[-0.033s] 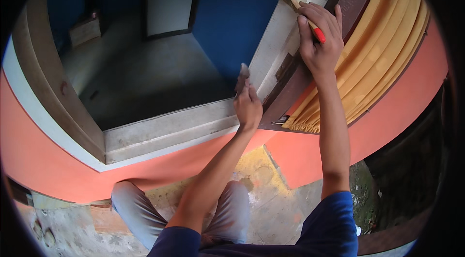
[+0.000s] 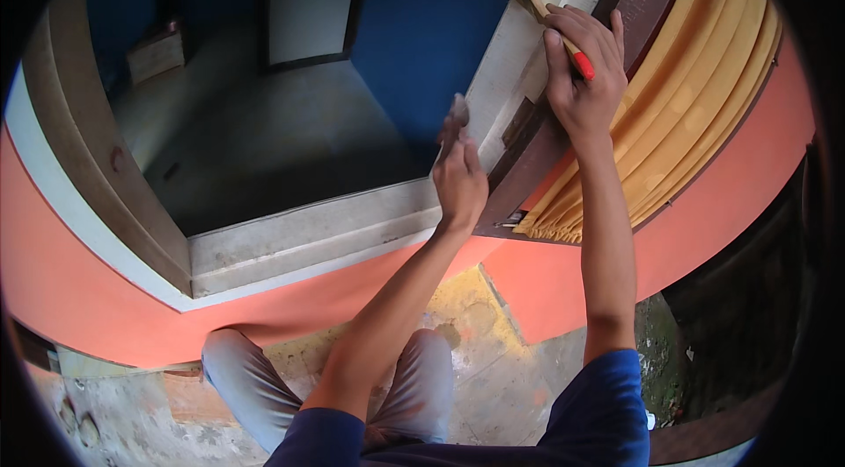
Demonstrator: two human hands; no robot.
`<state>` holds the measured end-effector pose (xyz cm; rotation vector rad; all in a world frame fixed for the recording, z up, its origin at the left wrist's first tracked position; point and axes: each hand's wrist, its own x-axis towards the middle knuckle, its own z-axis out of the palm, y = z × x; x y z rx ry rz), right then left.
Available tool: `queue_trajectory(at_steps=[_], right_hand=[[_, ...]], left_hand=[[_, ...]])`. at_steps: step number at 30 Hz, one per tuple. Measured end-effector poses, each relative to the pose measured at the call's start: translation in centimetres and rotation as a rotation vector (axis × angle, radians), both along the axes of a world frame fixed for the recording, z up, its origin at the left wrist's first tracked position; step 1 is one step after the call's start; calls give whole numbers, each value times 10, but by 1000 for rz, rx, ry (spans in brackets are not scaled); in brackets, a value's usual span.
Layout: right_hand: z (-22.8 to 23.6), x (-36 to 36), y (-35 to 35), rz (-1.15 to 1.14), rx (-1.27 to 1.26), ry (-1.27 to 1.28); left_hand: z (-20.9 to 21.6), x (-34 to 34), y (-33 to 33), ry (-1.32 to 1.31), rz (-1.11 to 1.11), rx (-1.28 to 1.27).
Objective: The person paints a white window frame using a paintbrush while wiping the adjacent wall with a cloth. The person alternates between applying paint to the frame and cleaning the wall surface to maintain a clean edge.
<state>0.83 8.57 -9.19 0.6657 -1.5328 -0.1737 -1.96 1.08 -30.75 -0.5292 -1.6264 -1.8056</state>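
My right hand (image 2: 588,80) is closed round a paintbrush (image 2: 535,3) at the upper right. Its pale bristles point up and left across the whitish window frame (image 2: 503,62), and the red handle end sticks out below my fingers. Lower and to the left, my left hand (image 2: 461,185) is beside the inner edge of the same upright, near its bottom corner. A greyish, dusty-looking piece (image 2: 459,111) shows at the tips of its bent fingers. I cannot make out its kind, and the fingers hide part of it.
Yellow pleated curtain (image 2: 695,80) hangs right of the dark brown frame (image 2: 539,143). The opening shows a room with a blue wall (image 2: 414,36), a pale door (image 2: 312,5) and a box (image 2: 157,58). Below the whitish sill (image 2: 308,234) runs a salmon-coloured wall (image 2: 290,304).
My left hand has moved slightly up and to the right along the frame, with the grey piece in its fingers. My right hand and the paintbrush have barely shifted.
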Motion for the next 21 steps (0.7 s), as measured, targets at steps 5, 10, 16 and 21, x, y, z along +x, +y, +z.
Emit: queue_trajectory(at_steps=[5,10,16,21], right_hand=[[5,-1,0,28,10,11],[5,-1,-2,17,17,12],[4,-6,1,111,-19,42],[6,0,3,90,-9,38]], left_hand=[[52,2,5,122,64,5],[-20,11,4,-225,17,-19],[105,-5,0,155,-94,26],[-21,11,4,-37,5,2]])
